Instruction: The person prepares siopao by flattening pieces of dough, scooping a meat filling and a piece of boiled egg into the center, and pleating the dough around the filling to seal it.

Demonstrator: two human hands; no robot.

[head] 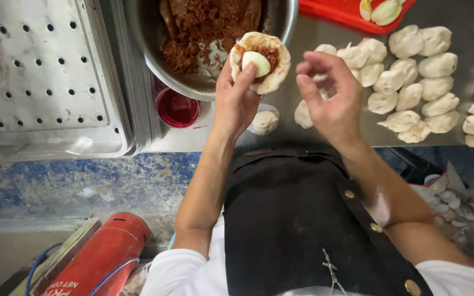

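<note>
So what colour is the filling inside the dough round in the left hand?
Reddish-brown, topped by a pale egg wedge, inside the dough round in the left hand; head view.

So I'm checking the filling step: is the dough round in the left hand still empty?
No: the dough round cupped in the left hand already holds brown filling and a pale egg wedge.

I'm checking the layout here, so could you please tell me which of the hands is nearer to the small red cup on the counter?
The left hand is nearer: it holds the filled dough wrapper just right of the red cup. The right hand is empty, farther right, by the dough pieces.
</note>
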